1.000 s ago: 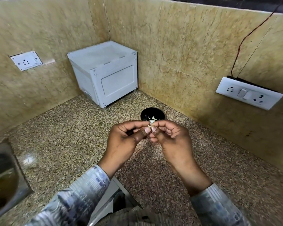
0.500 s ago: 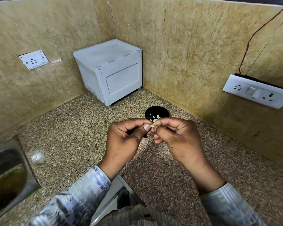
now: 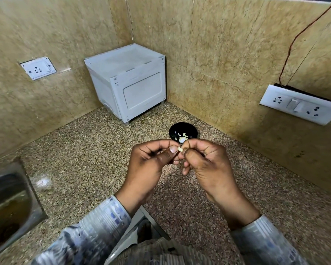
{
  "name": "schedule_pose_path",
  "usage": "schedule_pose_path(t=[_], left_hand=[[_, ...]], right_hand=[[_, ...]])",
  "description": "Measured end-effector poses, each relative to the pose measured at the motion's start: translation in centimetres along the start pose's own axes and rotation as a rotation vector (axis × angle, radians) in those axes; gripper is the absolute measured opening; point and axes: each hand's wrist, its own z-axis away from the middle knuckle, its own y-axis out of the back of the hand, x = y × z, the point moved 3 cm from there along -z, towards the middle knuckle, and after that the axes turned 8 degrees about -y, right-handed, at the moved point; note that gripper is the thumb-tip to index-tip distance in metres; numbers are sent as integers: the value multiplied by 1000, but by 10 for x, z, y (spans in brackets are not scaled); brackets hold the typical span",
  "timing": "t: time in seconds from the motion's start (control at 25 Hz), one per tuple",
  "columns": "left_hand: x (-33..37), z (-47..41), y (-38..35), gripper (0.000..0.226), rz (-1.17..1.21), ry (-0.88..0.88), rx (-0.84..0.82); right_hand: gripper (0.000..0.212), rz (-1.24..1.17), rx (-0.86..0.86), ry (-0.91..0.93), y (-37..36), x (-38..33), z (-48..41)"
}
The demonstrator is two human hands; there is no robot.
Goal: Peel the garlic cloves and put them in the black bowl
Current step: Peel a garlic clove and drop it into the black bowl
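A small pale garlic clove [image 3: 179, 149] is pinched between the fingertips of both hands above the speckled counter. My left hand [image 3: 151, 163] holds it with thumb and curled fingers from the left. My right hand [image 3: 204, 165] pinches it from the right, its other fingers curled. Just beyond the hands sits the black bowl [image 3: 182, 131] near the right wall, with several white garlic pieces [image 3: 182, 139] in it. Most of the clove is hidden by my fingers.
A white box-like appliance [image 3: 130, 83] stands in the back corner. A steel sink [image 3: 6, 203] is at the left edge. Wall sockets are on the left wall [image 3: 38, 68] and right wall [image 3: 300, 105]. The granite counter [image 3: 80, 150] spreads around the hands.
The view has shifted a little, so the walls and bowl sit differently in frame. Both hands stay together on the clove, fingers working slightly.
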Motion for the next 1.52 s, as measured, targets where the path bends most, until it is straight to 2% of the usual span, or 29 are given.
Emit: schedule_pose_path(t=[0.24, 0.44, 0.56, 0.68, 0.88, 1.0, 1.12, 1.28, 1.52], left_hand=[[-8, -1, 1, 18, 301, 266, 3], [-22, 0, -6, 18, 489, 482, -15], [-44, -1, -7, 10, 546, 653, 26], [-79, -6, -5, 14, 596, 791, 119], [-181, -34, 17, 8, 577, 1009, 263], [-251, -53, 40, 7, 398, 1111, 289], [-303, -71, 49, 13, 244, 1217, 241], [-339, -84, 52, 21, 138, 1321, 179], [-353, -74, 72, 23, 182, 1404, 149]], right_hand=[[14, -165, 1, -96, -3, 9, 2], [18, -426, -12, -234, -5, 17, 4], [13, -576, 61, -337, -3, 33, 1], [12, -689, 150, -448, -1, 52, -4], [16, -799, 238, -587, -2, 85, -17], [13, -812, 330, -666, -5, 102, -26], [11, -807, 420, -715, -8, 111, -36], [15, -830, 537, -746, -16, 122, -57], [15, -825, 610, -744, -28, 130, -83]])
